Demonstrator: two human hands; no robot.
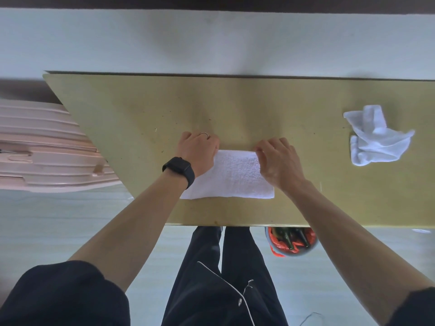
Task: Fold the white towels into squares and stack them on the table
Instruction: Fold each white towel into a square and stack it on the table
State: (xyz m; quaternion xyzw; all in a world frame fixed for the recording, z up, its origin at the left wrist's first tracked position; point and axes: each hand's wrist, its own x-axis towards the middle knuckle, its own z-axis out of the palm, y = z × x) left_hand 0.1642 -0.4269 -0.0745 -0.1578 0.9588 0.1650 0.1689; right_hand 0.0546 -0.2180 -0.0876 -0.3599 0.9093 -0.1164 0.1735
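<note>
A white towel [231,177] lies folded flat in the middle of the yellow-green table [146,109], close to its near edge. My left hand [200,149], with a ring and a black watch on the wrist, grips the towel's far left corner with curled fingers. At the far right corner, my right hand [277,161] pinches the towel's edge. A second white towel [376,137] lies crumpled on the table's right side, apart from both hands.
A pink ribbed suitcase [42,147] stands left of the table. Under the table's near edge, right of my legs, sits a grey bin [292,241] holding green bottles and an orange bag. A pale wall runs behind the table.
</note>
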